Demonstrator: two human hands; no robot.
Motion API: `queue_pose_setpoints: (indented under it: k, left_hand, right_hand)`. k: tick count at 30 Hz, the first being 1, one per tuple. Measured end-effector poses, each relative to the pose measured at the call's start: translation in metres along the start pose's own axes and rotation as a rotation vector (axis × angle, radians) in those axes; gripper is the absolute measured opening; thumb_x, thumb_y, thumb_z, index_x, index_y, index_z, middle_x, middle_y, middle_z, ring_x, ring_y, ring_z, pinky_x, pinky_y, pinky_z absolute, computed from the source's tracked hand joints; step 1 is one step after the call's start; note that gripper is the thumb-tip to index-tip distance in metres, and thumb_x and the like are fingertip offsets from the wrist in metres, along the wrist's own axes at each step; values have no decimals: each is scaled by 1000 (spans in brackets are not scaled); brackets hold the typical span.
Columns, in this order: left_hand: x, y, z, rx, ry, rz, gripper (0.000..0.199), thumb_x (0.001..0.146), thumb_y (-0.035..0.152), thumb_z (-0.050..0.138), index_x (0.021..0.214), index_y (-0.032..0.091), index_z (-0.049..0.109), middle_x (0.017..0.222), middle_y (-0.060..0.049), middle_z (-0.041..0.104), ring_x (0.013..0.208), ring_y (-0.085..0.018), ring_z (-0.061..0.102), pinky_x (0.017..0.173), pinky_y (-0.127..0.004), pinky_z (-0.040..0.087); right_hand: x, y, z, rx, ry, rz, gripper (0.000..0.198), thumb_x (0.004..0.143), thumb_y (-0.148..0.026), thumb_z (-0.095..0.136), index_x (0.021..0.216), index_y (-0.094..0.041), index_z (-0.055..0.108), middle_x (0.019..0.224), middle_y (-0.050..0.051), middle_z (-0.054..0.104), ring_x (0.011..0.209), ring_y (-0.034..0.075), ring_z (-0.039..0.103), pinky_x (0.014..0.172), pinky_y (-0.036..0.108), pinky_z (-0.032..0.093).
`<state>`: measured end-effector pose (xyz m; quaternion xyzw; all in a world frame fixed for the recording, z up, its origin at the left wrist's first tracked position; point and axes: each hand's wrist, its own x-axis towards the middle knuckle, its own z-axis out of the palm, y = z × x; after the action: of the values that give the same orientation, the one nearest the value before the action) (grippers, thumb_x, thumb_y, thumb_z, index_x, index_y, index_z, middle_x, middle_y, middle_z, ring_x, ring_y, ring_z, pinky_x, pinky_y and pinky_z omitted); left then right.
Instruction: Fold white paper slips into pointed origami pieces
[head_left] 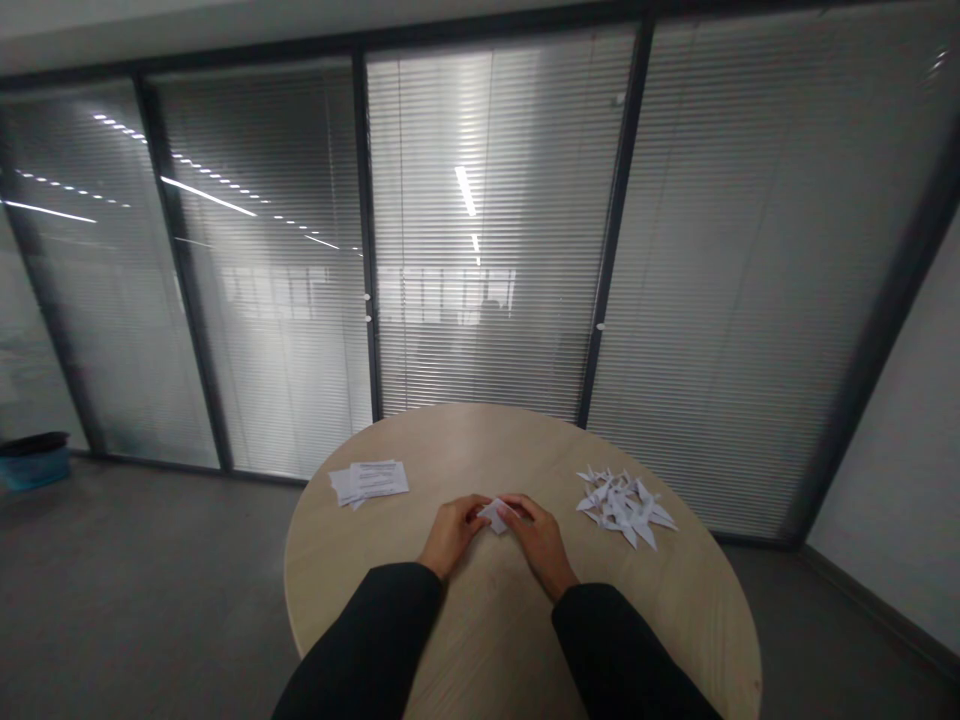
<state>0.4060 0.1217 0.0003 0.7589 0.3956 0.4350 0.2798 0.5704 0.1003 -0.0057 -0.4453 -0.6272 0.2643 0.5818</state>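
Note:
Between my two hands is a small folded piece of white paper, roughly diamond-shaped, just over the middle of the round wooden table. My left hand pinches its left side with thumb and fingers. On the opposite side, my right hand grips the paper the same way, its fingers curled over the far edge. To the right lies a heap of white folded-paper pieces with pointed tips. Several flat sheets of printed paper overlap in a loose stack on the left.
Behind the table runs a glass partition with blinds and dark frames. A blue bin with a dark rim stands on the grey floor at far left. A white wall closes off the right side.

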Motion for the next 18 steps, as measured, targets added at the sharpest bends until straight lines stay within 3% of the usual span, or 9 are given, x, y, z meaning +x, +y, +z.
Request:
queue_pose_setpoints:
  k: [7,18]
  left_hand:
    - [-3,4,1,12,-29,14,36,76,18,60,112,19,58,82,-2,71,75,-16,64,74,-25,46]
    - [-1,1,2,-243,-24,-94,21,69,20,64,90,18,65,73,-3,73,74,-19,67,71,-27,48]
  right_hand:
    - [1,4,-1,-38,31,-65,34,76,-51,61,83,-19,72,86,8,71,83,23,64,78,35,50]
    - [0,-1,-3,-60,59,-41,34,75,-50,60,79,-18,71,80,8,72,76,22,65,72,33,50]
